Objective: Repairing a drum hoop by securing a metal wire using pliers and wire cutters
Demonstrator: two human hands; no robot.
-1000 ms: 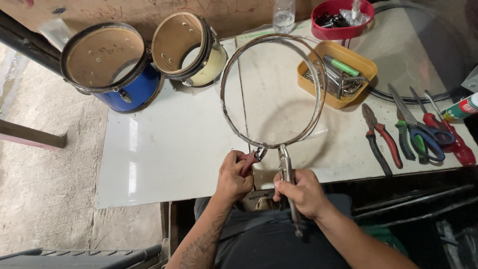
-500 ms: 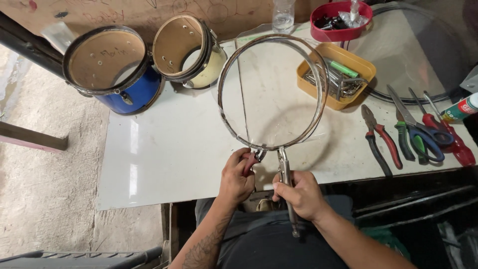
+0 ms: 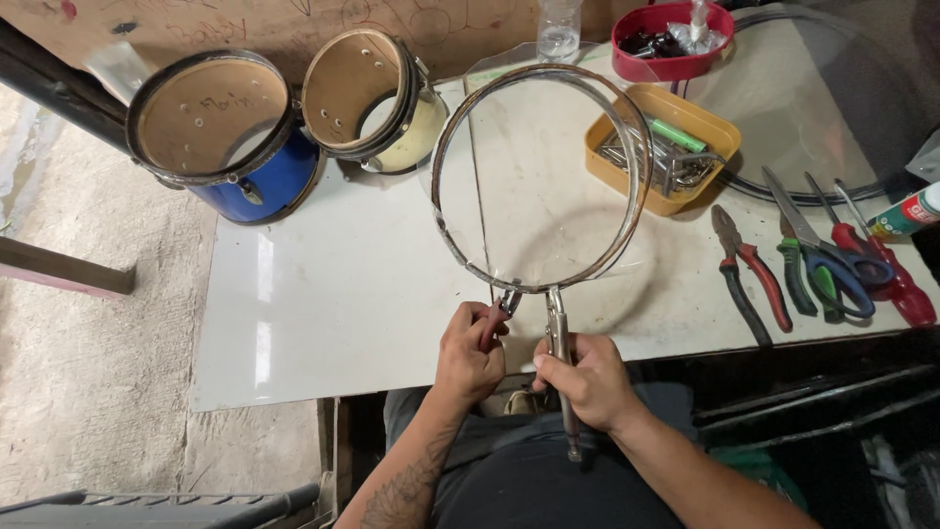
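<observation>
**Metal hoop clamped and gripped over the bench**

A round metal hoop (image 3: 627,147) with a clear film stretched across it is being held upright-tilted above the white bench (image 3: 333,294), its lowest point nearest the person. At that low point, silver locking pliers (image 3: 559,338) are biting onto the rim, their long handle running down toward the person's lap. The right hand (image 3: 586,377) is wrapping its grip tightly around that handle, thumb lying along the side. Just to the left, the left hand (image 3: 470,358) is clenching its grip around red-handled pliers (image 3: 501,312), whose small nose is meeting the hoop's rim right beside the locking pliers. The two hands are sitting close together at the bench edge.

Through the film, a yellow tray (image 3: 612,147) of metal parts is showing, with a green item lying in it. Behind it a red bowl (image 3: 666,64) is holding dark small pieces, and a clear plastic bottle (image 3: 560,29) is standing near it. To the right, red-handled pliers, green-handled cutters, blue-handled scissors (image 3: 832,260) and a red screwdriver (image 3: 886,269) are lying side by side. At the far left of the bench, a blue drum shell (image 3: 264,181) and a cream drum shell (image 3: 416,132) are lying tipped, just beside each other, open ends facing the camera.
</observation>
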